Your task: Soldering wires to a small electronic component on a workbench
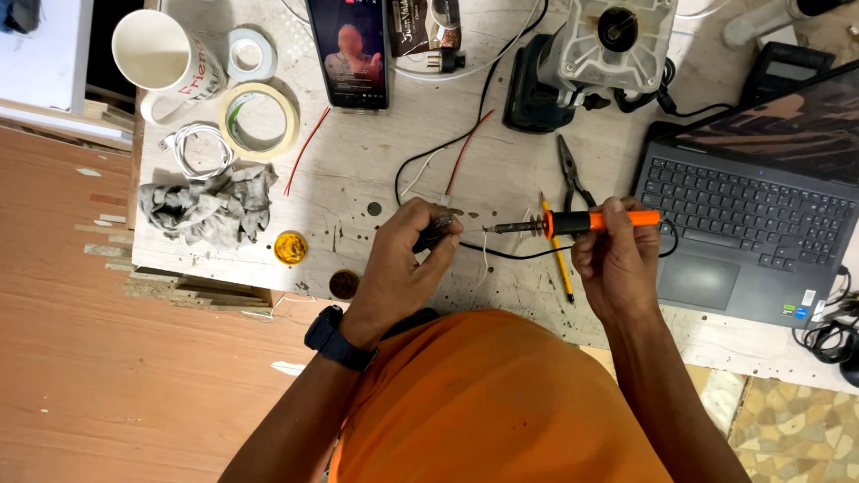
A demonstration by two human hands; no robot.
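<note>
Fingers (428, 230) of the left hand (400, 269) pinched shut on a small dark part (434, 234), thin wires running out of it; right hand (617, 262) wrapped around the orange-and-black soldering iron (582, 222), held level, tip (492, 230) aimed at the part and just short of it, so the joint looks in progress or about to be touched, not finished; cannot tell whether solder has flowed; both hands over the near edge of the worktop (375, 168), around its middle.

Just beyond: yellow pencil (556, 251), black pliers (573, 175), loose red and black wires (466, 143); small yellow tin (290, 247) and grey rag (212, 205) toward the near left corner; open laptop (735, 224) at the right edge.

Farther: masking tape roll (259, 121), white mug (155, 60), phone (348, 43) lying with screen lit, grey power tool (598, 47) at the far edge.

Worktop pale, scratched, stained, burn-spotted; reddish board floor (64, 353) left, patterned tiles (803, 445) at right.
</note>
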